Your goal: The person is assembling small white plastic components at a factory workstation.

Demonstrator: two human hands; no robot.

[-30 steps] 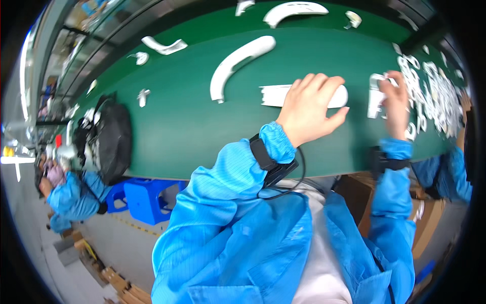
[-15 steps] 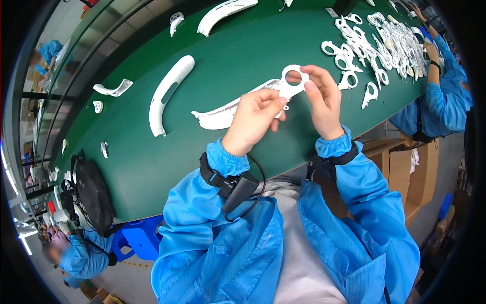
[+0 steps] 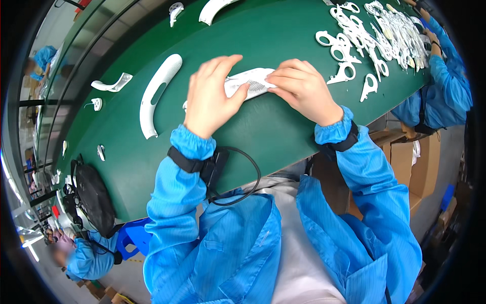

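Seems mid-job on one white shell (image 3: 258, 82), out over the green table (image 3: 248, 139) between both hands. Can't tell if resting or slightly lifted. Pinching its right end with the fingers of the right hand (image 3: 304, 91). Holding the left hand (image 3: 207, 99) by the other end with fingers spread wide, thumb right by the shell; can't tell if touching. Can see some mesh on it, but can't make out the inside, so can't call it done. Also spotting a curved cover (image 3: 147, 114) lying loose off to the left, plus several ring parts (image 3: 365, 92) over on the right, near a heap (image 3: 400, 43) of small white pieces. Not seeing a clearly finished piece anywhere.
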